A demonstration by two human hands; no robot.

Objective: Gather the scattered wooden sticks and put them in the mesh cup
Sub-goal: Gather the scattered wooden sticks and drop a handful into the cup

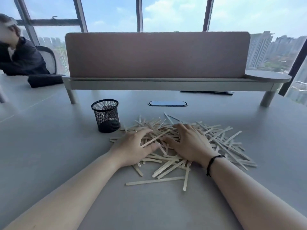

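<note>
A loose pile of pale wooden sticks (pixel 221 138) lies spread on the grey table in front of me. My left hand (pixel 134 146) rests palm down on the pile's left part, fingers curled into the sticks. On the pile's middle lies my right hand (pixel 189 143), fingers spread over the sticks, a black band at its wrist. One stick lies across the gap between the two hands. The black mesh cup (pixel 105 115) stands upright to the left of the pile, just beyond my left hand, and looks empty. A few sticks (pixel 156 180) lie apart nearer to me.
A pink desk divider on a raised shelf (pixel 157 83) stands across the table's far side, with a cable port (pixel 167 103) below it. A person in dark clothes (pixel 20 58) sits at the far left beside a dark folded cloth (pixel 44 80). Windows lie behind.
</note>
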